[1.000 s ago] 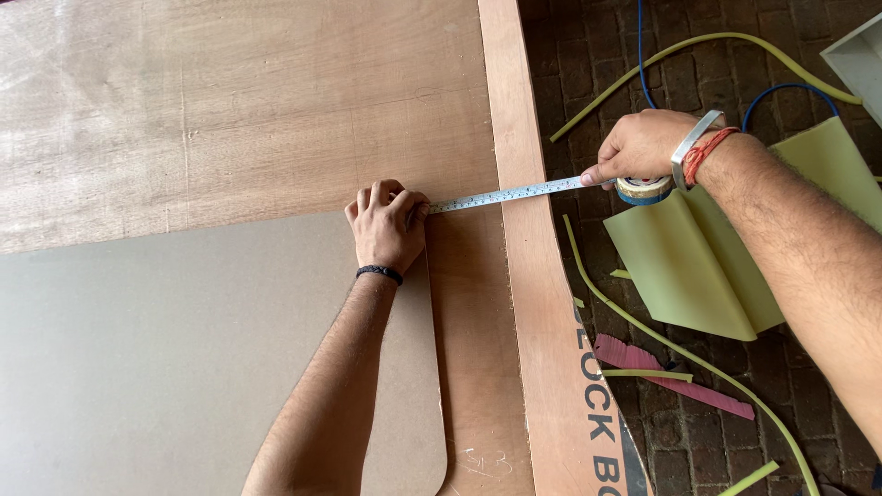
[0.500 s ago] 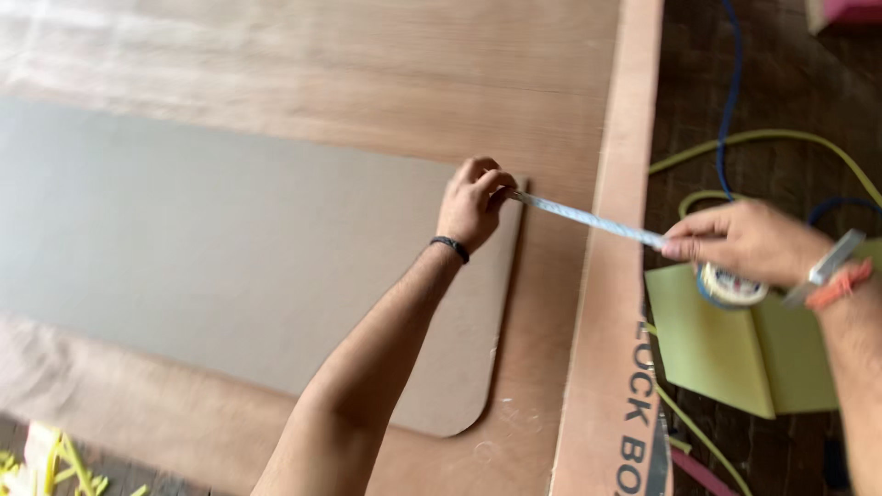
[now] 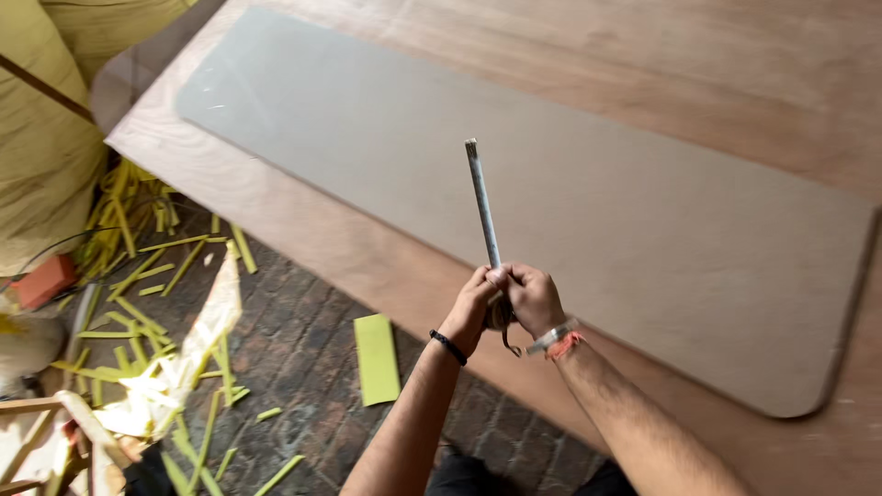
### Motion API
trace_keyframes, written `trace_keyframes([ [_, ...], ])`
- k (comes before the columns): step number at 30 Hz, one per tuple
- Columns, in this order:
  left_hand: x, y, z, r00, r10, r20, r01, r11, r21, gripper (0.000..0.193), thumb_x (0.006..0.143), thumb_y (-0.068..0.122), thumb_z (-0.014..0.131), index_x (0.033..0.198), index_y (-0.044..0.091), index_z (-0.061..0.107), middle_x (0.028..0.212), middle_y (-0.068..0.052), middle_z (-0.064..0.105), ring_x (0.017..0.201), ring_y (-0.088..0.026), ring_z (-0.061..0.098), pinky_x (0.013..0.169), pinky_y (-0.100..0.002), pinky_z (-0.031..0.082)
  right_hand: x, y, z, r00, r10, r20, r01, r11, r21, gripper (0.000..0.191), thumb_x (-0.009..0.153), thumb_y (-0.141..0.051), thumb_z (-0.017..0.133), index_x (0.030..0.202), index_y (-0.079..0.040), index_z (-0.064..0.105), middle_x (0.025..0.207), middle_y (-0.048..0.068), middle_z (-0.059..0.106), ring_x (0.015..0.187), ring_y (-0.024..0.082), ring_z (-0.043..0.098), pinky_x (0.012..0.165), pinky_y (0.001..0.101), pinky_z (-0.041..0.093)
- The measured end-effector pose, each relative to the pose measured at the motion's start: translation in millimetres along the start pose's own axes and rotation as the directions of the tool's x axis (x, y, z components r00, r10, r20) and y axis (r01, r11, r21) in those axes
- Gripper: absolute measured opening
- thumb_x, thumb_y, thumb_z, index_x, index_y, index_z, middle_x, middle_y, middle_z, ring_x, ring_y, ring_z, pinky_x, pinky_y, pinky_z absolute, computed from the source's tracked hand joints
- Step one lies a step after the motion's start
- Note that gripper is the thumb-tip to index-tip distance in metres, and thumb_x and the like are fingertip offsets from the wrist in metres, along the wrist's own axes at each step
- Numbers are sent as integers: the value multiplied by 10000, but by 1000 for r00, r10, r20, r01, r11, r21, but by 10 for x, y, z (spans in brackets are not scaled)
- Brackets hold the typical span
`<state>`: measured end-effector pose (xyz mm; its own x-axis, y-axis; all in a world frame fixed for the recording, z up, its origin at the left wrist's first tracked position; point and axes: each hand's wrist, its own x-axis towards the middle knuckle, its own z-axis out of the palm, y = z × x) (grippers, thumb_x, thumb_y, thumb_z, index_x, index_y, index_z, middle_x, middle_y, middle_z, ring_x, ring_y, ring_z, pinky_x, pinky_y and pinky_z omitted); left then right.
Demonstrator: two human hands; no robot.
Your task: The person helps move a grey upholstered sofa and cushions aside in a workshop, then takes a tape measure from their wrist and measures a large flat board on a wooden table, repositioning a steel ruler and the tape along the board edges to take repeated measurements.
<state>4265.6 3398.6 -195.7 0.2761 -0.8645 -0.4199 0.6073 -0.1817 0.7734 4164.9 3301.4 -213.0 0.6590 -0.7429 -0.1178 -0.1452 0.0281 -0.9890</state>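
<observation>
Over plywood sheet point(image 3: 698, 83), both hands' grip encloses tape measure point(image 3: 481, 202).

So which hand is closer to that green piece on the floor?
Left. The left hand is just up and right of the green piece; the right hand sits beyond it, farther right.

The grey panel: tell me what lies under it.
The grey panel lies flat on a brown plywood sheet, which shows round its edges. Whatever sits beneath its middle is covered. Both hands, left hand and right hand, hold a tape measure above it.
</observation>
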Motion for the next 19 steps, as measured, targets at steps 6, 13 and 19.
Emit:
trace_keyframes([
  [6,-489,1267,-2223,928,106,-357,-6,963,271,391,928,383,693,1148,71,608,886,-41,673,713,-143,655,615,-290,562,918,-769,2303,998,67,19,-69,974,214,143,907,-180,744,911,-47,797,767,-11,747,566,86,574,504,239,464],
  [13,-169,2399,-4066,754,358,-550,-1,839,544,277,832,331,809,972,93,792,806,-36,755,706,-100,659,642,-286,542,2098,-758,4005,988,116,99,-140,948,287,90,896,-140,778,900,-51,791,746,-14,676,574,48,518,513,230,422],
  [19,537,3522,-5766,774,428,-466,73,670,738,281,867,326,776,1026,95,799,893,-60,792,779,-132,724,714,-293,579,3453,-355,5738,970,213,116,-242,888,392,134,902,-173,780,975,-60,792,795,-34,709,582,42,495,503,212,403],
])
